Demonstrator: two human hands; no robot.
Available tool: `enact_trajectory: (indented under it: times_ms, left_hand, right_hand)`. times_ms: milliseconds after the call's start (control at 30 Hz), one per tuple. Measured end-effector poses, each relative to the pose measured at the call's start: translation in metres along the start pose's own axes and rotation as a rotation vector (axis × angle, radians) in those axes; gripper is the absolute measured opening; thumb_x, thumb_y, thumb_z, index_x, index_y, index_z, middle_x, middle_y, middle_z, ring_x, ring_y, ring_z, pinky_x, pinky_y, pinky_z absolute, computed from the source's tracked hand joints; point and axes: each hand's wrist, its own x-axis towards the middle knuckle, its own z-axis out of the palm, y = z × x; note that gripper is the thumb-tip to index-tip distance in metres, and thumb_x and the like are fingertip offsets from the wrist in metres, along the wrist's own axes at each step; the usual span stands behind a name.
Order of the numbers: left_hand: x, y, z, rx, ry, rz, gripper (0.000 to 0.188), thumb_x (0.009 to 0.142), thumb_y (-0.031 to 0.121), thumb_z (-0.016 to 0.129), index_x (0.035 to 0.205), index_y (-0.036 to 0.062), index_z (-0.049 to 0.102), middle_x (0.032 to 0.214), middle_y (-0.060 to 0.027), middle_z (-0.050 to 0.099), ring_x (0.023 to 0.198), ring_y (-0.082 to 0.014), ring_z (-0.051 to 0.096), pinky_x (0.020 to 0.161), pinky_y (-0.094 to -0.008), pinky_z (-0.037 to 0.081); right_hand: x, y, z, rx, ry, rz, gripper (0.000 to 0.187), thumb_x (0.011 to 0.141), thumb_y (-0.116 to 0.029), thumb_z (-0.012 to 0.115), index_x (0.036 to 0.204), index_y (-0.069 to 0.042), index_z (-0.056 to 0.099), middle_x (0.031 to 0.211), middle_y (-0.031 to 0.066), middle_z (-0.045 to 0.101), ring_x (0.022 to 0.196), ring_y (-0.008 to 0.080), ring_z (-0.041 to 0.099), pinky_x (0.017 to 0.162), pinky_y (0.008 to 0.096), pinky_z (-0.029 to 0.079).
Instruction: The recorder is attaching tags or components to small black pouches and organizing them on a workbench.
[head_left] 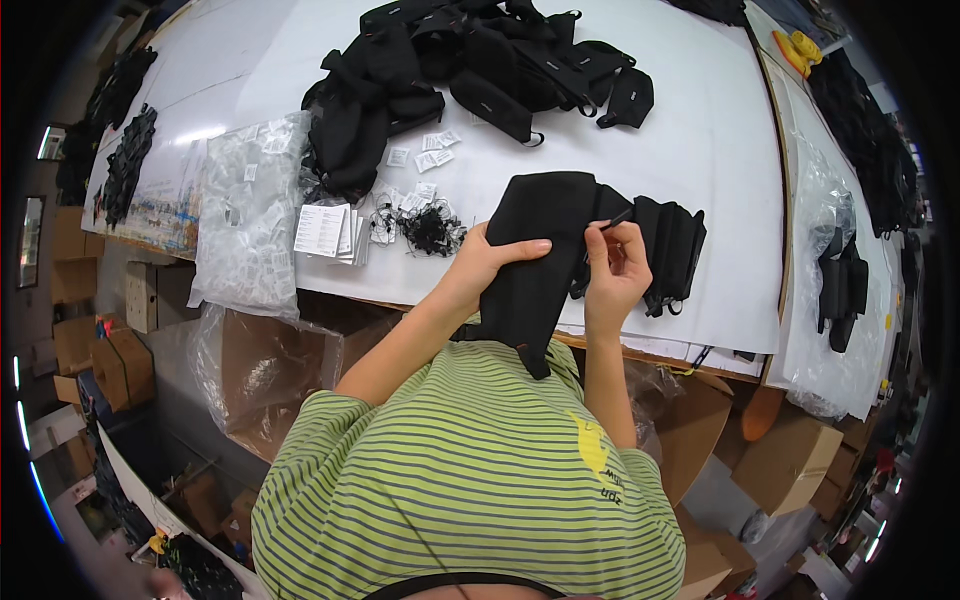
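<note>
My left hand (492, 262) grips the left edge of a black fabric bag (545, 235), thumb lying across its front and fingers hidden behind. The bag hangs over the table's front edge against my striped shirt, its narrow end pointing down. At its right side, my right hand (616, 262) is closed in a pinch on a thin dark strip (620, 217); what this strip is, I cannot make out. Just beyond that hand, several folded black bags (672, 250) stand in a row on the white table (715, 150).
A heap of black bags (490, 100) covers the far middle. To the left lie a clear plastic bag of small packets (250, 215), printed cards (325, 232) and a tangle of black strings (432, 230). White sachets (434, 158) are scattered nearby. Cardboard boxes (790, 465) stand below the table.
</note>
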Motion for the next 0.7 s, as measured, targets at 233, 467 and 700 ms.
enact_trajectory:
  times_ms: [233,467,700]
  left_hand:
    - [-0.003,0.004,-0.001,-0.008,-0.145,-0.038,0.036,0.073,0.015,0.073,0.101,-0.0032,0.059,0.085,-0.0091,0.065,0.068,-0.0151,0.064,0.061,-0.0253,0.053]
    - [0.014,0.022,-0.014,-0.324,-0.028,-0.129,0.021,0.082,0.016,0.063,0.095,-0.0009,0.062,0.082,-0.0101,0.067,0.064,-0.0170,0.066,0.058,-0.0268,0.055]
    - [0.016,0.030,-0.022,-0.248,0.063,0.112,0.025,0.080,0.016,0.067,0.099,0.0010,0.060,0.087,-0.0078,0.066,0.072,-0.0154,0.065,0.064,-0.0261,0.053]
  right_hand:
    - [0.011,-0.015,-0.009,-0.122,0.025,-0.124,0.013,0.077,0.000,0.068,0.076,0.001,0.055,0.073,0.0027,0.054,0.062,0.0082,0.048,0.057,0.0208,0.038]
    - [-0.027,-0.047,0.007,-0.039,-0.397,-0.098,0.012,0.071,0.000,0.070,0.075,0.000,0.058,0.073,0.0048,0.056,0.061,0.0110,0.048,0.055,0.0227,0.038]
    - [-0.022,-0.045,0.002,-0.248,-0.396,-0.200,0.020,0.077,-0.010,0.067,0.092,-0.002,0.056,0.097,0.0102,0.055,0.089,0.0258,0.050,0.081,0.0325,0.039]
